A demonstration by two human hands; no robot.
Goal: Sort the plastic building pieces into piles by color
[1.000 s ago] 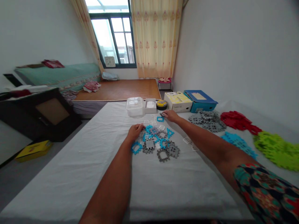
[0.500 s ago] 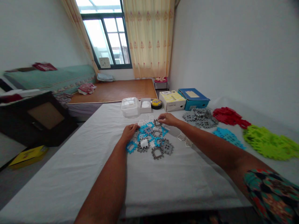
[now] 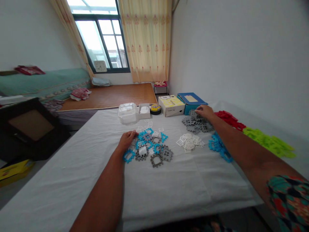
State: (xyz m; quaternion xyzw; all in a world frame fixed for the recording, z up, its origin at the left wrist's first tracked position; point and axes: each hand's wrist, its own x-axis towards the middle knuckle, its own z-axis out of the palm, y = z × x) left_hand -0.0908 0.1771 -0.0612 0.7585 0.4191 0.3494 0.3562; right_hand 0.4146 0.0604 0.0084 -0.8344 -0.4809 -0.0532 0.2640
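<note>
A cluster of joined blue and grey puzzle tiles (image 3: 151, 148) lies in the middle of the white-covered table (image 3: 169, 193). My left hand (image 3: 126, 140) rests on the cluster's left edge, fingers curled over a tile. My right hand (image 3: 205, 111) reaches far right and touches the top of a heap of grey tiles (image 3: 196, 124), fingers bent down onto it. A small heap of white square inserts (image 3: 190, 142) lies between the cluster and the grey heap.
Blue tiles (image 3: 218, 146), red tiles (image 3: 228, 117) and lime green tiles (image 3: 270, 141) lie along the right side. At the table's far edge stand a clear plastic box (image 3: 127, 113), a small white box (image 3: 144, 110), a tape roll (image 3: 155, 109), a yellow-white carton (image 3: 173, 105) and a blue box (image 3: 190, 100).
My right hand left the tile cluster and swung right onto the grey heap. My left hand stayed on the cluster. The view turned to the right.
</note>
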